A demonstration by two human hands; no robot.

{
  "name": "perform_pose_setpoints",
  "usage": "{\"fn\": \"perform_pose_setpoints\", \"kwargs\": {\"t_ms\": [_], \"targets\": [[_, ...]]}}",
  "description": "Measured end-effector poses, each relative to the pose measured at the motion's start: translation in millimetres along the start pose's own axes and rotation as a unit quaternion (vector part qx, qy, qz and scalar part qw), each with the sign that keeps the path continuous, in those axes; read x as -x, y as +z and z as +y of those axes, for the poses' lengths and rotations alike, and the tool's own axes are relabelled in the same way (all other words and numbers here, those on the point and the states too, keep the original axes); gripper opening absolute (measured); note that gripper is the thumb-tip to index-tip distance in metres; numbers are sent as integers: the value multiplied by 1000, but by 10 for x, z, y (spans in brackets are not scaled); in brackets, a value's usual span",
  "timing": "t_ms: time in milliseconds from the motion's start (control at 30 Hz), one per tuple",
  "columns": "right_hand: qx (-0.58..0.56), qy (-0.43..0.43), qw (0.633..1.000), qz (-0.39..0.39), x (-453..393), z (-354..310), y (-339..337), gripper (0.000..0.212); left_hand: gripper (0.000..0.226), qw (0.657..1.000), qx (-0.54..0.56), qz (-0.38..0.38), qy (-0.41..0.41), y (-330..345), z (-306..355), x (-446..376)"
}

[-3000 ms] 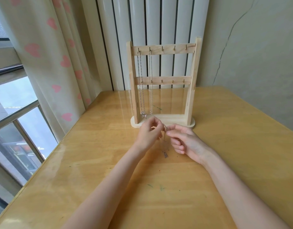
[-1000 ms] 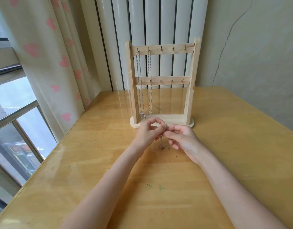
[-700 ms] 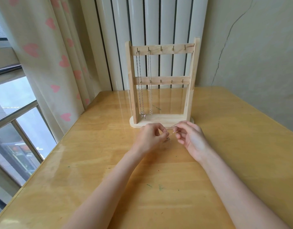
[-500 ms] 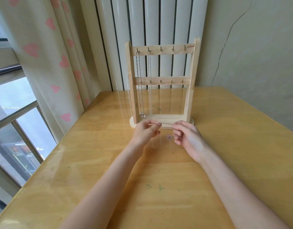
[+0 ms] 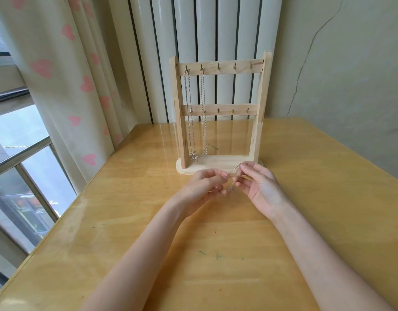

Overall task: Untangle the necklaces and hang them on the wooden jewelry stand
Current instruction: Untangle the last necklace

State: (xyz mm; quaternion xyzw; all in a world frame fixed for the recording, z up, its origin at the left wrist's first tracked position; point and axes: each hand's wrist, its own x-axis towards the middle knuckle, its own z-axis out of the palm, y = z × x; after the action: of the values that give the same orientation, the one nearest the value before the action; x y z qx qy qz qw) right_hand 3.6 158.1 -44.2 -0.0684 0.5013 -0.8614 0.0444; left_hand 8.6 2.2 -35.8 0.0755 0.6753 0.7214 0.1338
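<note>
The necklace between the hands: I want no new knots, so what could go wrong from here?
The thin chain is pinched between the left hand and right hand, with its pendant dangling just above the table; pulling hard might tighten a snag. The free top hooks sit beside two hung necklaces, so lifting it there could brush and re-tangle them.

— Left hand?
— Fingers curled, thumb and forefinger pinched together at the tips; what they grip is too fine to make out. Forearm bare, reaching forward from lower left.
— Right hand?
— Palm turned inward toward the other hand, thumb and forefinger meeting in a pinch at the top, remaining fingers loosely bent below. Forearm bare, entering from lower right.
— Spacing?
— Fingertips close, hands not touching.
</note>
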Motion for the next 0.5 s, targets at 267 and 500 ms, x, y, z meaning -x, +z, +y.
{"fn": "perform_pose_setpoints", "kwargs": {"t_ms": [267,500], "targets": [[-6,-29,999,22,13,-15,32,14,10,996,-63,-58,2,-5,-54,9],[15,-42,999,14,10,2,30,13,7,996,-66,-52,5,4,-44,13]]}}
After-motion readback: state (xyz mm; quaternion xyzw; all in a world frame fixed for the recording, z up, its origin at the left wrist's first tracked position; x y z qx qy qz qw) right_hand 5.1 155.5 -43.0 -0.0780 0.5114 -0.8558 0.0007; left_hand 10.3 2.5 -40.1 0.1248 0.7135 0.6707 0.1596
